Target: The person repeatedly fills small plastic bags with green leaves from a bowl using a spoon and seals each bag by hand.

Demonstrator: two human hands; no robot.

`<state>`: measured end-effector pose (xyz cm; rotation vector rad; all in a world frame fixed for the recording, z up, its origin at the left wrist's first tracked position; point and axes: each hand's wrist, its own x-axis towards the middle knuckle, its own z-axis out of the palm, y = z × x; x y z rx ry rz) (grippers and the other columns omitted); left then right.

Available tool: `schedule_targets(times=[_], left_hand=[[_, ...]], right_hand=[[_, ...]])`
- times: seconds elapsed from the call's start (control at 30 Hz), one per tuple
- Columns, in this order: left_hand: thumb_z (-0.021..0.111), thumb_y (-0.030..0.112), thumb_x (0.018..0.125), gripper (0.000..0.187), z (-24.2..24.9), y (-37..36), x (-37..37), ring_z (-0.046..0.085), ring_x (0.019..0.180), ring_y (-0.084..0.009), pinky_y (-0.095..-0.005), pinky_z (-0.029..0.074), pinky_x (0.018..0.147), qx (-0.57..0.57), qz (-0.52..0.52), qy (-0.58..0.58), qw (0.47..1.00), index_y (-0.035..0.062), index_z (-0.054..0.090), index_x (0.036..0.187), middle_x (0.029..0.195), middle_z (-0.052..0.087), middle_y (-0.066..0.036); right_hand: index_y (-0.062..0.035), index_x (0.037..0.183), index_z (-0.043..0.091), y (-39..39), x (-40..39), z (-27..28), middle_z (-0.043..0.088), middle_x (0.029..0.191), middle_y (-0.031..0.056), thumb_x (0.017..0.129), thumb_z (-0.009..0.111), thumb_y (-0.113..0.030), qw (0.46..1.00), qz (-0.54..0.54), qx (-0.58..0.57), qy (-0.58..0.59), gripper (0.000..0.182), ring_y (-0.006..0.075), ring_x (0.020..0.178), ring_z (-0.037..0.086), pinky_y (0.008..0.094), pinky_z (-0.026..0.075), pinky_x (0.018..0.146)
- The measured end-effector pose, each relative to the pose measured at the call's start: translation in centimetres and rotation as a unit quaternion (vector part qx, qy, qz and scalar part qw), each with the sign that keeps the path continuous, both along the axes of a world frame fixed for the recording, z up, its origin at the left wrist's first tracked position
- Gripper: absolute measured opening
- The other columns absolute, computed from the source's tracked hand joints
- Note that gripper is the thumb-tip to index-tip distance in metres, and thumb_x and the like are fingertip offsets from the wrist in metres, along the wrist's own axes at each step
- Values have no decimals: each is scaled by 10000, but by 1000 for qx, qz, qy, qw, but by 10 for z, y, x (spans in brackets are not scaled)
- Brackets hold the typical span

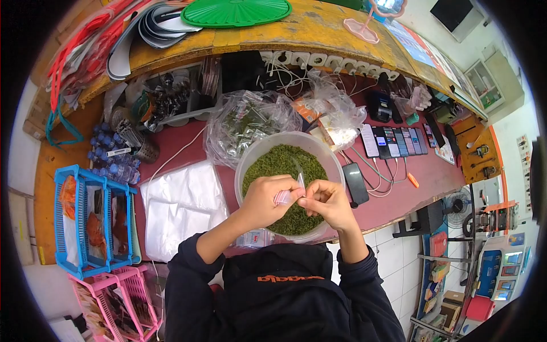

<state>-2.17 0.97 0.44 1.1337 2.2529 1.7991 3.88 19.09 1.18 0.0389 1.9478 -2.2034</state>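
Observation:
A round translucent tub [240,171] full of chopped green herb-like flakes [285,162] stands in front of me on the dark red tabletop. Over its middle, my left hand [265,199] is curled round a small clear plastic bag [282,197], part of it showing between the fingers. A pale, narrow plastic edge rises above the left fingertips. Close beside it, my right hand [329,206] is closed in a pinch, fingertips almost against the left thumb. What sits inside that pinch is hidden by the fingers.
White plastic bags [182,211] lie flat at left, near a blue basket rack [94,222] and a pink one [122,296]. Behind the tub are a large clear bag [245,119] and more plastic packaging [336,114]. Several phones [393,141] with cables line the right side.

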Motion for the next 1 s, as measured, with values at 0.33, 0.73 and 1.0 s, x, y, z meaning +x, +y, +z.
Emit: schedule_targets(times=[0.33,0.73,1.0], left_hand=[[735,237,786,197,1,-8,16,607,564,-247,-357,443,501,-154,97,122,976,61,646,794,660,610,-65],[771,297,712,481,5,-5,-10,665,751,-272,-385,513,623,-195,74,156,965,124,621,1135,875,674,-88],[786,240,677,345,-13,-13,-20,640,682,-205,-322,509,581,-122,115,211,963,157,699,1001,783,608,-12]], right_hand=[[27,715,469,-6,2,2,505,622,210,864,571,-97,893,-110,402,169,219,384,569,523,421,419,550],[-14,1017,672,11,5,19,619,883,81,720,729,43,907,-3,396,144,307,167,591,610,281,478,548],[-81,893,678,7,-7,-16,611,939,76,746,749,-130,788,-128,556,230,171,264,863,606,400,417,819]])
